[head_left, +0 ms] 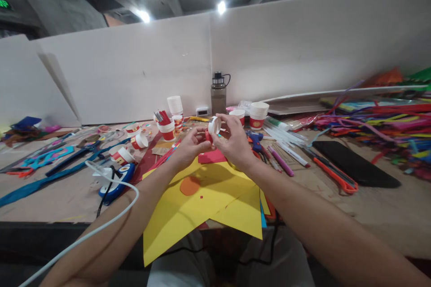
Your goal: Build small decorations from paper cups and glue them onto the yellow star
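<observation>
Between my two hands is a small red-and-white paper cup [214, 125], tilted with a round white end towards me. My left hand [192, 144] grips its lower left side with curled fingers. The fingers and thumb of my right hand [232, 139] close round its right side. Part of the cup is hidden by the fingers. Below the hands lie overlapping yellow paper sheets [198, 219], with an orange paper disc [190, 185] and a piece of red paper [212, 157] on top.
Paper cups [259, 114] stand in stacks at the back, beside a water bottle [218, 94]. To the right lie markers [281, 161], an orange utility knife [336, 177], a black phone [353, 163] and colourful pipe cleaners [380, 130]. A white cable [134, 197] loops over my left forearm.
</observation>
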`<state>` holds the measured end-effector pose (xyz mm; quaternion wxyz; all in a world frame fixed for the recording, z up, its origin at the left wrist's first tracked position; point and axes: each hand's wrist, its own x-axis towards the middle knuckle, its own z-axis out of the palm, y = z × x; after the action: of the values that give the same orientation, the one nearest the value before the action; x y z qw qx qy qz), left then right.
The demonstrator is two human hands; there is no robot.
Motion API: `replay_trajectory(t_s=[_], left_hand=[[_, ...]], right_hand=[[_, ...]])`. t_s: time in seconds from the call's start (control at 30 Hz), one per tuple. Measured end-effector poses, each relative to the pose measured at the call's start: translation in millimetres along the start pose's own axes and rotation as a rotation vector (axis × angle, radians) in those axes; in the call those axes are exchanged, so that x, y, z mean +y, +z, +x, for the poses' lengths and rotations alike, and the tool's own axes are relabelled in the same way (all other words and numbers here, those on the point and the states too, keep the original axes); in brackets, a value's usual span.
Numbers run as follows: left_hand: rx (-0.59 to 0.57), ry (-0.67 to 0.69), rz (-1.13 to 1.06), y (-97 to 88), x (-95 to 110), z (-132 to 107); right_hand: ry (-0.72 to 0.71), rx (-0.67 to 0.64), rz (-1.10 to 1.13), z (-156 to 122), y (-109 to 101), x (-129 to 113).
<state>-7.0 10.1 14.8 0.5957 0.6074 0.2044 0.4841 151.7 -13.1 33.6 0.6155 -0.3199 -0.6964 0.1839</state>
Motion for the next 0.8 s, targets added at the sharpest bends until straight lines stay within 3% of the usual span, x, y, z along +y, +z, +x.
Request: replay_trajectory(t_s=[0.1, 0.23, 0.5, 0.8], left_hand=[[-0.031, 0.025, 0.052, -3.1, -0.2, 0.1], [0.01, 0.111, 0.07, -7.8, 2.8, 1.3], [0.023, 0.183, 0.146, -13.7, 5.3, 3.7], [0.004, 0.194, 0.14, -13.0, 6.1, 2.8]], right_hand=[[0.0, 0.04, 0.01, 2.6, -2.2, 0.4], [0.005, 0.064, -0.062, 6.1, -6.5, -1.4], [-0.066, -0.123, -0.158, 2.6, -4.1, -6.3], [-0.132, -0.178, -0.214, 3.3, -5.0, -5.2]])
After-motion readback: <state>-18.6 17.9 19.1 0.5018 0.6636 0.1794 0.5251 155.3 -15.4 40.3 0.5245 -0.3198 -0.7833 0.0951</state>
